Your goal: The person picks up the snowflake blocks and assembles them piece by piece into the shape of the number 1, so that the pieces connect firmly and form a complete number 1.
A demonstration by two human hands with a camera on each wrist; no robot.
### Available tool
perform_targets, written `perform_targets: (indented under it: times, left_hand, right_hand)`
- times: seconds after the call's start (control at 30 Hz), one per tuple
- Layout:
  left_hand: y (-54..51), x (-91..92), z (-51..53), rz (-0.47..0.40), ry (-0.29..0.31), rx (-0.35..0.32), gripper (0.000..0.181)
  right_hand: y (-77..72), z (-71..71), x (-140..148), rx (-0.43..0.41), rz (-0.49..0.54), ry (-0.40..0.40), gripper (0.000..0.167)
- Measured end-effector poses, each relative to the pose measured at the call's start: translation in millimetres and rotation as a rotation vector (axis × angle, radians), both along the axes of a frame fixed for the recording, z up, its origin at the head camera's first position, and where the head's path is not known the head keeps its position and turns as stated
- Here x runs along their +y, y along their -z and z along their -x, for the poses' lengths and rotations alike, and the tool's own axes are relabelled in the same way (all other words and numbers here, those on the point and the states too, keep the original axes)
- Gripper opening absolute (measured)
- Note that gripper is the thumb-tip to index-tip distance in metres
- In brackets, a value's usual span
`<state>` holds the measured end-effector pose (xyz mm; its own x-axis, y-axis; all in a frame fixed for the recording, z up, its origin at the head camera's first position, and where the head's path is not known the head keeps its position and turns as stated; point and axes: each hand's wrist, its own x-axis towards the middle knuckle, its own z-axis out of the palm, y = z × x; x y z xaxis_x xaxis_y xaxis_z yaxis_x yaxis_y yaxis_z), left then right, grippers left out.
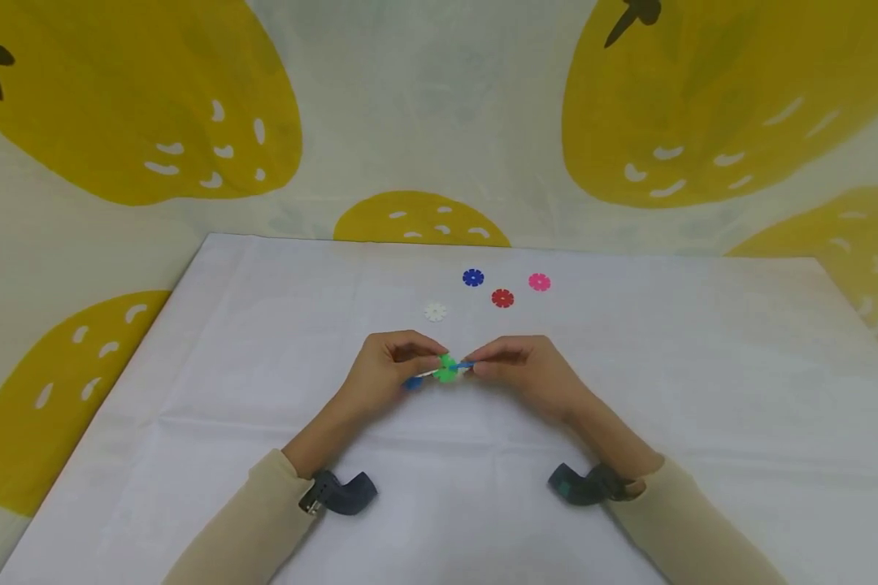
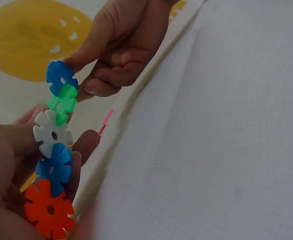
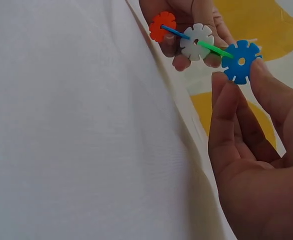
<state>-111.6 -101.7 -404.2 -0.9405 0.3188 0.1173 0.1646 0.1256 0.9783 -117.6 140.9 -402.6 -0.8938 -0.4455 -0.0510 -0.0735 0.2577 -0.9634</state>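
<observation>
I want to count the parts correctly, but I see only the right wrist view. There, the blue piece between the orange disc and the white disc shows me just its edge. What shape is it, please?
Observer: The left wrist view shows its face: this blue disc is round and notched, with a hole in the middle.
Operator: Thank you. Are there also loose discs?
Observer: Yes, the head view shows four on the white table: a dark blue disc, a red disc, a pink disc and a white disc.
Operator: Which of these lies nearest to the person?
Observer: The white one, just beyond the left hand.
</observation>
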Motion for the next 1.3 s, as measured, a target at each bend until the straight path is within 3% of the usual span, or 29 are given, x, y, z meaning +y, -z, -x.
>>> perform_targets:
  times: [0.17,0.37,0.67,0.8,1.03,1.17,1.3]
  left_hand:
    - [5.1,-3.7,4.6,0.018,0.036,-0.035,0.014]
    - [2.4,-3.8,5.3,-0.031,0.090,-0.149,0.018]
    - [1.7,-1.8,3.1,-0.058,0.086,-0.275,0.019]
    - [-1.3,-1.4,1.8,0.001,0.061,-0.194,0.025]
    - [-11.4,4.7,-6.2,0.185,-0.022,0.091,0.029]
    - [-12.8,9.8,-11.4,0.272,-0.015,0.230,0.038]
    - [-10.2,10.7,-13.3,0.327,-0.011,0.319,0.043]
  right_hand:
    - [0.9,-3.6,-5.8,-0.022,0.009,0.076,0.020]
    - [1.8,-7.1,-12.1,-0.001,-0.016,0.152,0.016]
    - [2.8,-9.7,-16.3,0.065,-0.043,0.237,0.015]
    - [3.7,-9.6,-16.7,0.061,-0.052,0.267,0.015]
    - [2.9,-11.1,-20.9,0.052,-0.036,0.310,0.015]
    - [2.2,-13.2,-24.7,0.059,-0.028,0.330,0.015]
    - [1.4,-15.2,-27.8,0.063,-0.037,0.334,0.016]
